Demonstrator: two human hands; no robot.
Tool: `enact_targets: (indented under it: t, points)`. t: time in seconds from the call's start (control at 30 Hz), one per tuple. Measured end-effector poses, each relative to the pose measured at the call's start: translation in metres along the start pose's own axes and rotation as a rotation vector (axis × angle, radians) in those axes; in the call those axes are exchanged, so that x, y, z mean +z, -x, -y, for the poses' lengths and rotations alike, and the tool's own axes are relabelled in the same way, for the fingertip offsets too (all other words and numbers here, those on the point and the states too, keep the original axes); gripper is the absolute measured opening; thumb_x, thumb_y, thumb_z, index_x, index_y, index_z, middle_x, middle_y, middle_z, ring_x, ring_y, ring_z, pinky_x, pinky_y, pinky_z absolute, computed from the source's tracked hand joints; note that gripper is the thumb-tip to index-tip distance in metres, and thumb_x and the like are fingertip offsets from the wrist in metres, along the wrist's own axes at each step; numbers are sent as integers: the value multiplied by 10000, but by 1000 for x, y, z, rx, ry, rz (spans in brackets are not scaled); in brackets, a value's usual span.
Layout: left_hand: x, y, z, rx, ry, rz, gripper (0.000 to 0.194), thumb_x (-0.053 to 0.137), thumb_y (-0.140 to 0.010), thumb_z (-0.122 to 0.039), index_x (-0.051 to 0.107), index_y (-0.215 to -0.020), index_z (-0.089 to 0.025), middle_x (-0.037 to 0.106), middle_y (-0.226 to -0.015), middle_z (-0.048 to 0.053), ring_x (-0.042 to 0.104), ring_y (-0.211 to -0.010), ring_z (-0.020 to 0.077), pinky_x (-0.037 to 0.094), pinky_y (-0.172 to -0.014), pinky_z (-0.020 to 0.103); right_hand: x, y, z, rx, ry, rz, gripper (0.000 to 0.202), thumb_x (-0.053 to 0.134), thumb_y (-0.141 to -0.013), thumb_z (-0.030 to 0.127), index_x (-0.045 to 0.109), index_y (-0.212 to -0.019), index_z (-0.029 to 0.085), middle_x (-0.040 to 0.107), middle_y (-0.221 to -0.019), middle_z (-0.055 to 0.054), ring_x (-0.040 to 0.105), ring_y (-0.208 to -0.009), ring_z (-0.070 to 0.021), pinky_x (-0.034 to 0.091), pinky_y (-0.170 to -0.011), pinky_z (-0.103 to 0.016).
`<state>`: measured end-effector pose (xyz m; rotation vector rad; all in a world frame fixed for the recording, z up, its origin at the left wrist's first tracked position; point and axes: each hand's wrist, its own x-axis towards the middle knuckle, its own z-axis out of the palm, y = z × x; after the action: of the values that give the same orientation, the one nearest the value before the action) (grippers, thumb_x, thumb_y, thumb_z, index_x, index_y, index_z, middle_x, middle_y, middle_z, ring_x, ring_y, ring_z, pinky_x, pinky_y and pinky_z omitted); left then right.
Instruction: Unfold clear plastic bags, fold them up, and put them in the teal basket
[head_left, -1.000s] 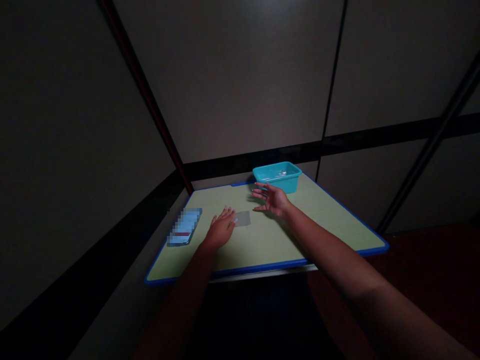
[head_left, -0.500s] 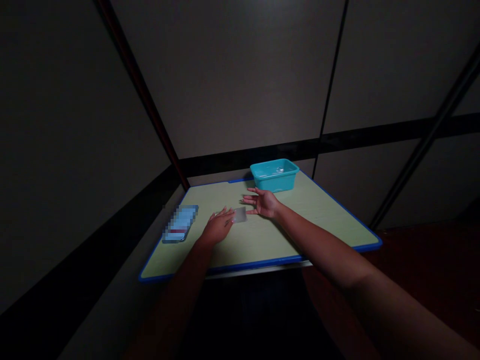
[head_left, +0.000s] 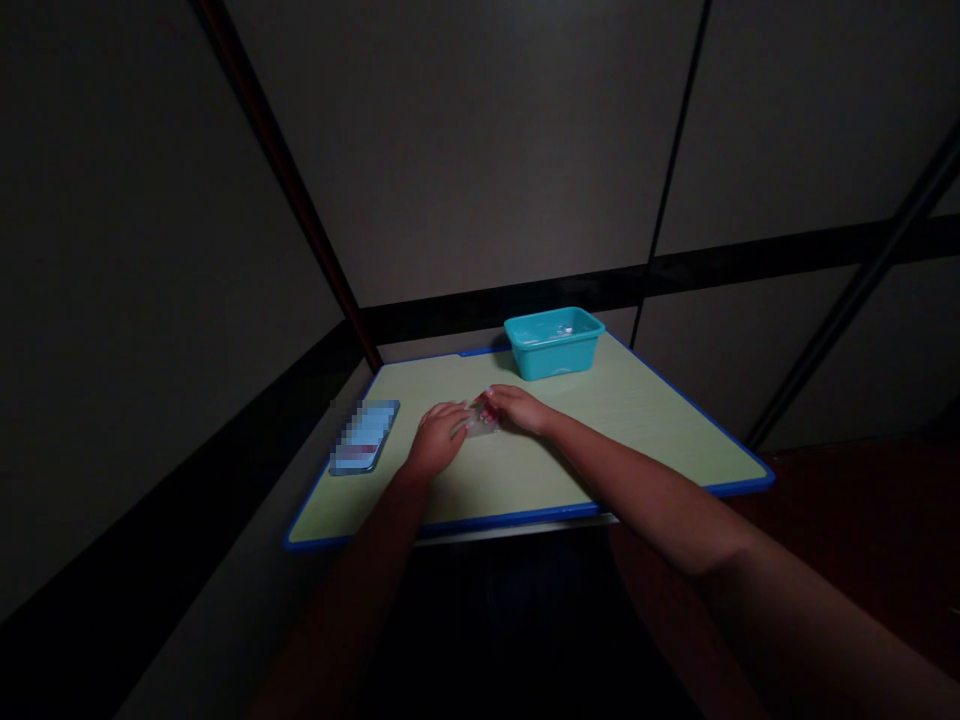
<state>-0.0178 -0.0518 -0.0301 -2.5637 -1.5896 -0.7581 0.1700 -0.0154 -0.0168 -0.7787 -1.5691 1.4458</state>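
Observation:
A small, flat, see-through plastic bag or sheet is between my two hands, just above or on the table; I cannot tell if it is lifted. My left hand has its thumb and fingers closed at the left edge of the plastic. At the opposite edge, my right hand pinches the plastic with bent fingers. Something reddish shows by the right fingertips, too small to make out.
A turquoise plastic basket stands at the back of the blue-edged table, with clear items inside. A phone with a blurred screen lies at the left edge. Wall panels rise behind and to the left.
My right hand, spread open beside the plastic before, has turned over and closed on its right side. The left hand has gone from lying flat to gripping the left edge.

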Motion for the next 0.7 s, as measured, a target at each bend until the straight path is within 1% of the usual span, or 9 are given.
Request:
enact_targets:
  t: [0.1, 0.17, 0.23, 0.33, 0.43, 0.5, 0.6, 0.7]
  points:
    - [-3, 0, -3, -37, -17, -113, 224, 486, -834, -248, 650, -981, -208, 626, -1072, 56, 494, -1059, 216, 380, -947, 365, -4, 1, 5, 25, -29, 7, 256, 417, -917, 325, 587, -859, 143, 595, -586, 4, 551, -530, -114, 444, -584, -242]
    - [-4, 0, -5, -65, -37, -137, 189, 494, -823, -240, 633, -945, -200, 614, -992, 65, 490, -1008, 229, 394, -905, 368, -6, 3, 10, 45, -31, 23, 284, 371, -939, 329, 577, -879, 143, 603, -579, -3, 560, -507, -116, 443, -554, -237]
    - [-5, 0, -8, -70, -37, -124, 160, 494, -818, -229, 609, -924, -195, 603, -946, 63, 490, -969, 229, 398, -875, 366, -8, 6, 15, 62, -22, 41, 313, 351, -946, 352, 572, -876, 142, 611, -575, -11, 563, -489, -119, 446, -535, -236]
    - [-5, 0, -12, -20, -3, -47, 138, 469, -826, -210, 593, -884, -195, 606, -898, 49, 501, -917, 212, 402, -844, 352, -13, 9, 22, 68, -5, 56, 350, 339, -947, 398, 567, -877, 142, 622, -573, -21, 570, -474, -124, 456, -518, -240]
    - [-5, 0, -16, 59, 25, 38, 146, 461, -836, -223, 602, -866, -198, 613, -901, 42, 506, -914, 207, 400, -835, 348, -20, 9, 25, 56, 37, 35, 380, 308, -948, 432, 556, -914, 147, 615, -535, -17, 564, -437, -131, 446, -465, -233]
    - [-6, 1, -20, 95, 32, 65, 157, 471, -841, -253, 614, -884, -207, 612, -929, 42, 507, -934, 208, 398, -844, 351, -25, 8, 25, 55, 73, 5, 406, 286, -946, 458, 551, -922, 150, 599, -498, -10, 548, -399, -135, 432, -425, -229]
    - [-7, 2, -26, 131, 33, 76, 180, 499, -837, -308, 623, -937, -222, 605, -995, 41, 509, -976, 207, 396, -876, 353, -32, 4, 21, 77, 134, -45, 478, 275, -924, 532, 559, -885, 150, 573, -452, -9, 503, -338, -134, 405, -371, -231]
    - [-7, 2, -28, 155, 47, 58, 267, 520, -829, -346, 600, -1049, -217, 584, -1118, 56, 493, -1072, 213, 378, -936, 364, -40, 1, 18, 114, 194, -84, 557, 274, -895, 593, 584, -788, 142, 529, -402, -13, 456, -305, -127, 371, -331, -229]
